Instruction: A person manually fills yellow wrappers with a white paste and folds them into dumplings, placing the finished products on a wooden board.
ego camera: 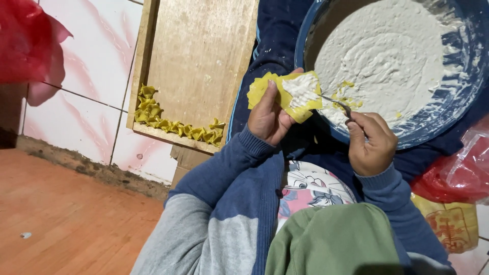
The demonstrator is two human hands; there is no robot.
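Note:
My left hand (267, 116) holds a stack of yellow square wrappers (285, 91), and a smear of white filling lies on the top one. My right hand (371, 142) grips a thin metal spoon (336, 103) whose tip touches the filling on the wrapper. Right behind the hands a large blue basin (458, 97) rests on my lap, holding white paste with a few yellow scraps. On a wooden board (198, 56) to the left, several folded yellow dumplings (173, 125) lie in a row along the near edge.
The board leans against a white tiled wall (91, 86). A red plastic bag (25, 46) hangs at the upper left, another red bag (458, 170) lies at the right over a yellow packet (453, 224). The floor (71, 219) is reddish wood.

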